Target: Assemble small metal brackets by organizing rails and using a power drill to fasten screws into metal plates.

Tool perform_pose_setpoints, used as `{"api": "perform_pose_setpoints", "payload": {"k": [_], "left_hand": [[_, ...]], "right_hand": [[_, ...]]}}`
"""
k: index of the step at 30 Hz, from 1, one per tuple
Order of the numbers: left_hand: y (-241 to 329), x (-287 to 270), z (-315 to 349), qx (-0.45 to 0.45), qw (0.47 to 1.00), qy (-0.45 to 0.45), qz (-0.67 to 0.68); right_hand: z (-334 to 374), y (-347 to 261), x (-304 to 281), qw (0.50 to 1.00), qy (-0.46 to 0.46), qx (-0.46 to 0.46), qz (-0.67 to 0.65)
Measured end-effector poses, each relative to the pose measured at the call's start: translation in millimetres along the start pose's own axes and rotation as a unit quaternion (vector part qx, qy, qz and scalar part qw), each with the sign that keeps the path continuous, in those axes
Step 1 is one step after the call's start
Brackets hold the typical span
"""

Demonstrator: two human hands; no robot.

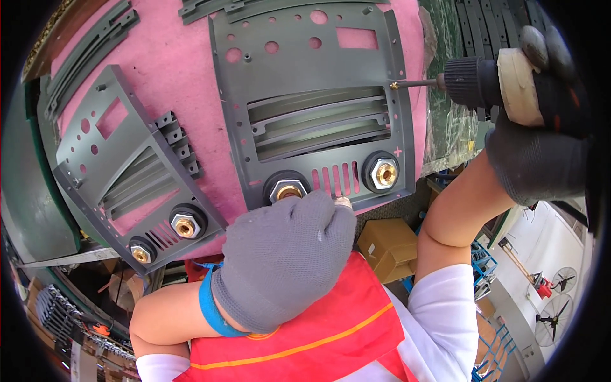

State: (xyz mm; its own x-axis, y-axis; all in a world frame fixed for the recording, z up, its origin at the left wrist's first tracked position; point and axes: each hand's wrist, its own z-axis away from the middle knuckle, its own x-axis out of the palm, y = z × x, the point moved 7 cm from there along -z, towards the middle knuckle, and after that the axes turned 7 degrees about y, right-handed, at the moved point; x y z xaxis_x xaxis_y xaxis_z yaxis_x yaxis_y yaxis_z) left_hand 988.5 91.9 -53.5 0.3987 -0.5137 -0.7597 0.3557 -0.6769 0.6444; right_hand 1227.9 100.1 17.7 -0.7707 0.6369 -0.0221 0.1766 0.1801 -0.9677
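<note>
Both hands wear grey knit gloves. The left hand (286, 254) rests curled, knuckles up, on the near edge of a grey metal panel (305, 70), pressing it down just beside a black socket with a brass hex fitting (287, 188); its fingers are folded under, so whether anything is pinched inside them cannot be told. The right hand (541, 134) is wrapped tightly round the grip of a power screwdriver (490, 79), whose black chuck and thin bit (417, 83) reach leftward to a small brass screw (394, 85) at the panel's right edge, bit tip touching the screw. This panel lies flat on a pink felt mat (172, 70) covering the tabletop, with louvred slots across its middle, round and rectangular cut-outs near the top, and a second brass-centred socket (382, 172) at its lower right corner (a row of narrow vertical slots sits between the two sockets). A second grey panel (121, 172) of the same pattern lies tilted to the left on the mat, apart from the first, carrying two sockets of its own. Grey metal strips (95, 44) lie along the mat's far left. Below the tabletop's edge, a brown cardboard box (388, 245) sits on the floor.
</note>
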Motion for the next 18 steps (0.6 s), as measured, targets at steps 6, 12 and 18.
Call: {"api": "perform_pose_setpoints", "payload": {"k": [6,12,18], "left_hand": [[-0.5,1.6,-2.5,-0.013,1.000,-0.023,0.002],[-0.6,2.4,-2.0,-0.015,0.999,-0.033,-0.006],[-2.2,-2.4,-7.4,-0.037,0.998,-0.032,0.042]], "right_hand": [[-5.3,2.3,2.6,1.000,-0.008,0.001,-0.001],[-8.5,3.6,7.4,1.000,-0.013,0.007,-0.002],[-7.2,1.9,11.9,0.999,-0.029,0.016,0.011]]}}
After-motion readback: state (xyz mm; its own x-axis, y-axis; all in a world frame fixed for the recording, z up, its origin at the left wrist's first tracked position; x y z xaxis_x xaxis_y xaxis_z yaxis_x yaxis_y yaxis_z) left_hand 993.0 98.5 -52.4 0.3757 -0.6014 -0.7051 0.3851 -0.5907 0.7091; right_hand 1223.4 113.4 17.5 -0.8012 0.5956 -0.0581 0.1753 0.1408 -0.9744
